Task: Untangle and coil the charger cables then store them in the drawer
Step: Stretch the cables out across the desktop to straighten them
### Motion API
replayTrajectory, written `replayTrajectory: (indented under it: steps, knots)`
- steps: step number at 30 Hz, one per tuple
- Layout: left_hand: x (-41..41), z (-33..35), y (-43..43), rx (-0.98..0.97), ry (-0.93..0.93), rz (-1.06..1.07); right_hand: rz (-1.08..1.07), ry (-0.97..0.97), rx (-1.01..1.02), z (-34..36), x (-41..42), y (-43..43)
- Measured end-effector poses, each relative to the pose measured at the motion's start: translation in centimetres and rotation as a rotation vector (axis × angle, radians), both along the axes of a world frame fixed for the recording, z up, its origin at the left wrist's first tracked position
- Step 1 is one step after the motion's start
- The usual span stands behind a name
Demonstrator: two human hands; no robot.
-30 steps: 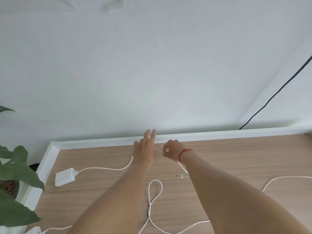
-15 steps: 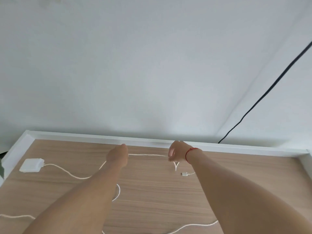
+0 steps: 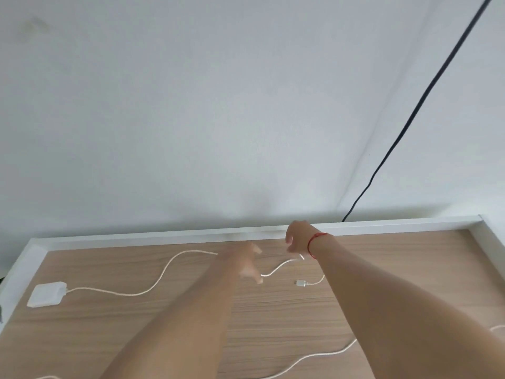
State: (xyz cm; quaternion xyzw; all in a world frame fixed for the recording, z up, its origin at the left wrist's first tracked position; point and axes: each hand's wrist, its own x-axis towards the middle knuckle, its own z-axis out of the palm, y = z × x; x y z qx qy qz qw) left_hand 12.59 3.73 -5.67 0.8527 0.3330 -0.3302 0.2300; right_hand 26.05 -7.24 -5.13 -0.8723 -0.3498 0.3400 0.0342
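- Light wood-grain desk top with a raised white rim (image 3: 123, 237); the drawer is out of view.
- Thin white charger cable (image 3: 191, 251) runs from a flat white square power adapter (image 3: 46, 294) at the left of the desk, snakes right to the hands, then drops behind the right wrist to a small silver-tipped connector (image 3: 300, 283) lying on the wood.
- Left hand (image 3: 243, 262): motion-blurred, fingers angled down over the cable. Cannot tell whether it grips or only brushes it.
- Right hand (image 3: 299, 237), with a red thread bracelet (image 3: 314, 242) at the wrist: fingers curled down, and the cable rises off the desk to them. Reads as a pinch near the connector end.
- A second white cable (image 3: 328, 354) trails across the near right of the desk, well apart from the first. A black cord (image 3: 410, 119) hangs down the pale wall behind.
- Judgement: straightening stage; no coil formed yet.
- Risks:
  - A hard pull with the adapter end free could drag the adapter off the left rim.
  - The slack wave between the hands may twist into a kink if wound without running it through the fingers.
  - The loose connector could whip or snag.
  - The near cable could catch under a forearm and tangle again.
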Motion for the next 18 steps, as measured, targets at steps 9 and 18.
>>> replayTrajectory:
  steps: [9,18]
  knots:
    - [1.4,-1.5,-1.0,-0.105,-0.127,-0.122,-0.244,-0.135,-0.026,1.7,0.9,-4.5]
    - [2.9,-2.5,-2.6,0.17,-0.158,0.007,-0.304,-0.201,0.062,1.6,4.2,-9.0]
